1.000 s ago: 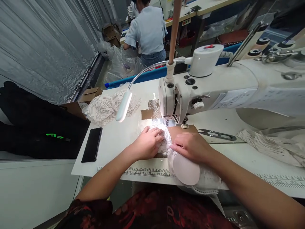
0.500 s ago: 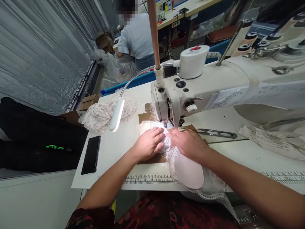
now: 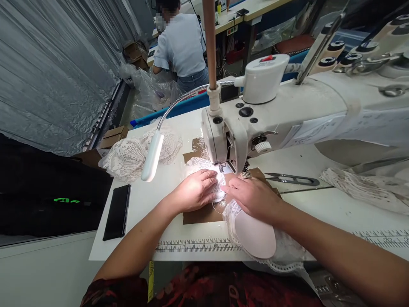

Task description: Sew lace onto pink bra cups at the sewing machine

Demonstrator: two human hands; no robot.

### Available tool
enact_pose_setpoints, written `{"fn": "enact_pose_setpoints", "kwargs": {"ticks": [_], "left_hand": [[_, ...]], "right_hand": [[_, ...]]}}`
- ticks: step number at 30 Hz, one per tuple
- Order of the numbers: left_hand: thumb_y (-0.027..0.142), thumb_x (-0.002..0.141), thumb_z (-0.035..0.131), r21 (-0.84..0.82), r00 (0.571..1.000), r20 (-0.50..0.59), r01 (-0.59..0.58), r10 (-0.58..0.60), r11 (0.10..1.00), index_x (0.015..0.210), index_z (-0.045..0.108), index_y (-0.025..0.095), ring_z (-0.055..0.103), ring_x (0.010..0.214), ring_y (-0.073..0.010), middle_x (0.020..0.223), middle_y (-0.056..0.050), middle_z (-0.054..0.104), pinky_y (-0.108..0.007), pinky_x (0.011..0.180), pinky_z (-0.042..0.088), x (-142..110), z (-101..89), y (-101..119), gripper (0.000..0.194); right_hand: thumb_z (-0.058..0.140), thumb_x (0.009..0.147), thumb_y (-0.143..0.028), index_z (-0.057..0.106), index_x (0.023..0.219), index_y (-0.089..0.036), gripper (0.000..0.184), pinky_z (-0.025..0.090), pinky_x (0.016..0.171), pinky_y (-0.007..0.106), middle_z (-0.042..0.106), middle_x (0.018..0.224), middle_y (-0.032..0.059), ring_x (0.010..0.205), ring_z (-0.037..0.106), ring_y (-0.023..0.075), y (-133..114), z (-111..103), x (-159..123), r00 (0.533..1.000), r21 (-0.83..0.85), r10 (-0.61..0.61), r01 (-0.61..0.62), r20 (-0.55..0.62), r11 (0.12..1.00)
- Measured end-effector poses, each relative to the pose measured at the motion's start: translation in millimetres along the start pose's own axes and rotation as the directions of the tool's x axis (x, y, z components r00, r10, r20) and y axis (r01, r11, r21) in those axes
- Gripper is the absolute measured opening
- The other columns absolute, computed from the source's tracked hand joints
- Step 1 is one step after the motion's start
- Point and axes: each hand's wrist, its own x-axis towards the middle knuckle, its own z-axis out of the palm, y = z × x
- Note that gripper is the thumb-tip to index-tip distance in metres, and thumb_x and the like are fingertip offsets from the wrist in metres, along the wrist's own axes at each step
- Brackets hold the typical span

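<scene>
White lace [image 3: 220, 184] of what looks like a bra lies under the needle area of the sewing machine [image 3: 220, 140], lit brightly by its lamp. My left hand [image 3: 195, 191] rests on the lace, fingers stretched out and lying flat, just left of the presser foot [image 3: 222, 167]. To the right of the foot, my right hand [image 3: 252, 195] has its fingers curled and pinched at the lace edge; its fingertips are partly hidden. Below that hand a smooth pale cup [image 3: 255, 235] with lace trim hangs over the table's front edge. A loose thread loops between the hands.
Lace cups [image 3: 128, 157] lie at left behind the lamp head [image 3: 152, 157]. A black phone [image 3: 116, 212] is at the left edge. Thread snips [image 3: 292, 179] and more lace fabric [image 3: 361, 187] lie right. Brown tape [image 3: 201, 216] covers part of the table. A person [image 3: 185, 47] sits beyond.
The lace has shifted left and away past the presser foot, with my left hand flatter on it. My right hand has moved closer to the foot. The camera view has turned slightly.
</scene>
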Motion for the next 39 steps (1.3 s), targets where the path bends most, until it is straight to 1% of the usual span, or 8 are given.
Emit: {"fn": "enact_pose_setpoints", "kwargs": {"ticks": [3, 5, 8, 12, 18, 26, 33, 39], "left_hand": [[0.041, 0.091, 0.05, -0.075, 0.994, 0.111, 0.003, 0.005, 0.997, 0.102, 0.063, 0.014, 0.058, 0.108, -0.0228, 0.117, -0.013, 0.06, -0.036, 0.092, 0.051, 4.3, -15.0, 1.7, 0.032], [0.037, 0.093, 0.046, -0.056, 0.991, 0.131, -0.035, 0.042, 0.998, 0.102, 0.063, 0.014, 0.059, 0.104, -0.0206, 0.112, -0.012, 0.062, -0.034, 0.091, 0.051, 8.9, -17.4, 0.7, 0.03], [0.031, 0.094, 0.042, 0.07, 0.993, 0.108, -0.058, 0.05, 0.996, 0.103, 0.062, 0.014, 0.059, 0.095, -0.0201, 0.104, -0.011, 0.064, -0.035, 0.086, 0.05, 14.5, -8.4, -2.9, 0.027], [0.033, 0.095, 0.039, 0.211, 0.998, 0.039, -0.051, 0.044, 0.976, 0.09, 0.063, 0.016, 0.057, 0.084, -0.0189, 0.091, -0.008, 0.063, -0.034, 0.075, 0.05, 12.6, 12.0, -8.1, 0.03], [0.028, 0.096, 0.04, 0.263, 0.989, -0.057, -0.115, 0.134, 0.958, 0.095, 0.061, 0.017, 0.055, 0.093, -0.0177, 0.12, -0.006, 0.061, -0.032, 0.077, 0.047, 2.3, 26.9, -14.2, 0.024], [0.029, 0.096, 0.041, 0.263, 0.99, -0.065, -0.102, 0.123, 0.959, 0.102, 0.061, 0.015, 0.055, 0.096, -0.019, 0.126, -0.007, 0.061, -0.033, 0.082, 0.048, 0.2, 29.3, -13.2, 0.025], [0.032, 0.095, 0.041, 0.183, 0.991, -0.085, -0.09, 0.107, 0.979, 0.119, 0.057, 0.013, 0.057, 0.096, -0.0213, 0.126, -0.014, 0.06, -0.037, 0.081, 0.049, 0.0, 28.3, -13.8, 0.034], [0.037, 0.093, 0.042, 0.162, 0.993, -0.076, -0.072, 0.085, 0.984, 0.124, 0.055, 0.012, 0.054, 0.103, -0.025, 0.13, -0.014, 0.057, -0.041, 0.086, 0.046, 1.7, 27.9, -18.5, 0.042]], "right_hand": [[0.05, 0.08, -0.008, 0.066, 0.098, -0.017, 0.025, 0.029, 0.067, 0.031, 0.06, 0.085, 0.0066, 0.077, 0.047, 0.0188, 0.8, 0.7, -3.0, 0.997, 0.047, -0.08, 0.08, 0.008, 0.996], [0.051, 0.081, -0.009, 0.066, 0.096, -0.017, 0.023, 0.03, 0.069, 0.031, 0.059, 0.085, 0.0067, 0.077, 0.047, 0.0188, 1.3, 1.0, -3.3, 0.995, 0.064, -0.097, 0.096, 0.019, 0.993], [0.051, 0.081, -0.009, 0.065, 0.1, -0.017, 0.025, 0.03, 0.068, 0.03, 0.058, 0.083, 0.006, 0.077, 0.047, 0.0184, 2.9, 2.5, -3.5, 0.994, 0.089, -0.113, 0.111, 0.014, 0.99], [0.048, 0.083, -0.012, 0.065, 0.101, -0.019, 0.026, 0.027, 0.064, 0.029, 0.059, 0.081, 0.0046, 0.071, 0.045, 0.0167, 6.7, 5.0, -4.9, 0.994, 0.092, -0.111, 0.111, -0.006, 0.99], [0.046, 0.085, -0.012, 0.066, 0.102, -0.018, 0.027, 0.031, 0.069, 0.03, 0.065, 0.087, 0.0046, 0.078, 0.05, 0.0182, 9.2, 0.3, 0.7, 0.991, 0.024, 0.035, -0.032, -0.13, 0.999], [0.047, 0.079, -0.007, 0.066, 0.101, -0.019, 0.031, 0.025, 0.058, 0.029, 0.063, 0.082, 0.0033, 0.071, 0.046, 0.0172, 2.1, -3.2, 6.9, 0.991, -0.063, 0.122, -0.125, -0.048, 0.99], [0.048, 0.079, -0.007, 0.066, 0.105, -0.021, 0.035, 0.025, 0.059, 0.029, 0.061, 0.08, 0.0022, 0.068, 0.044, 0.0159, -0.2, -1.9, 8.7, 0.985, -0.074, 0.162, -0.166, -0.051, 0.983], [0.045, 0.082, -0.01, 0.067, 0.105, -0.022, 0.034, 0.028, 0.062, 0.03, 0.061, 0.081, 0.0045, 0.073, 0.049, 0.0179, 0.8, -2.2, 11.9, 0.968, -0.099, 0.25, -0.246, 0.031, 0.964]]}}
